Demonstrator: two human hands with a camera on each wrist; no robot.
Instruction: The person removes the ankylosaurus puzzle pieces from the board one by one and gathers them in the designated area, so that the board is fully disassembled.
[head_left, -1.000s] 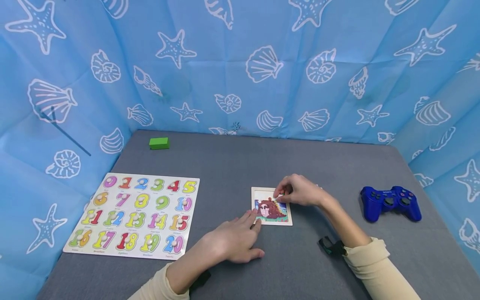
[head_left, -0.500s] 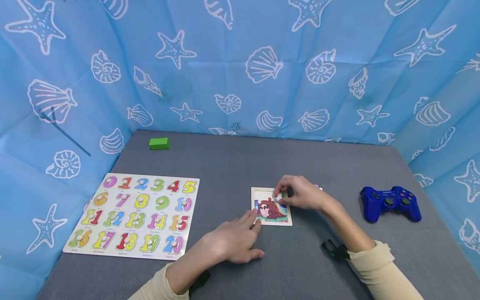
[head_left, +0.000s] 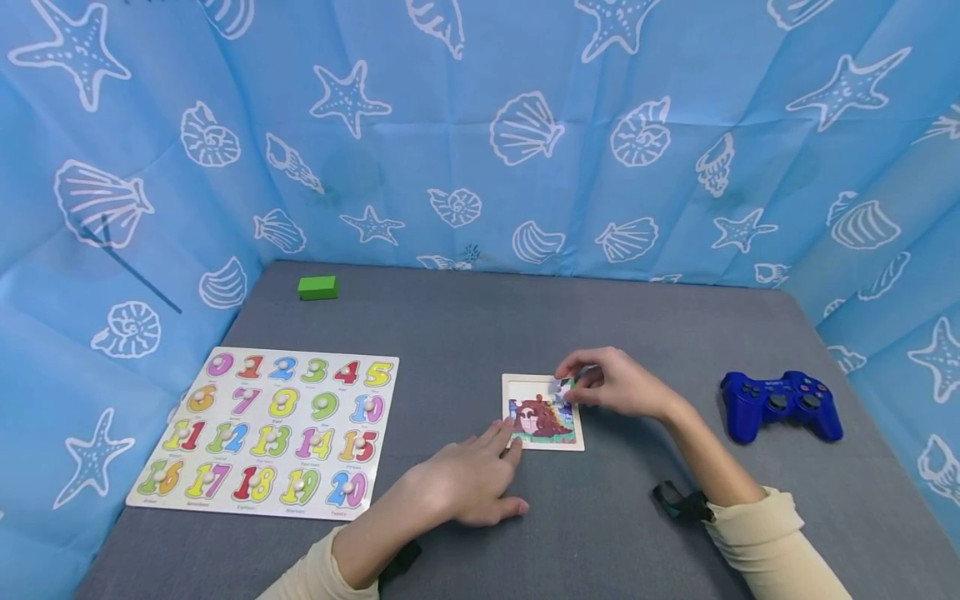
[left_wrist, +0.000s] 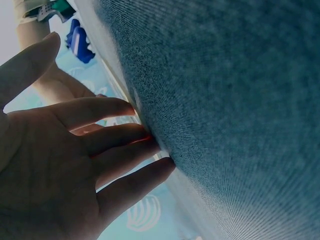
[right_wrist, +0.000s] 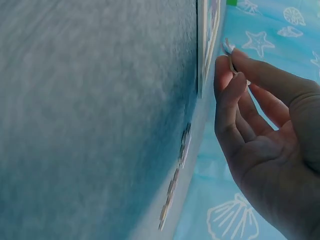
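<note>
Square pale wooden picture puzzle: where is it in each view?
Head: square pale wooden picture puzzle, just right of and below centre.
Left wrist: left of centre, edge-on, partly behind the left fingers.
Right wrist: top, right of centre, edge-on.
Shared landmark: blue curtain with white seashell prints.

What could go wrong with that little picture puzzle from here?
The piece could slip or turn, since the right hand seems to pinch it only by the fingertips.
The tray might shift if pressed, as the left hand appears to steady it only with fingertips at its left edge.
The loose pieces on the table near the right hand might get knocked by it.
</note>
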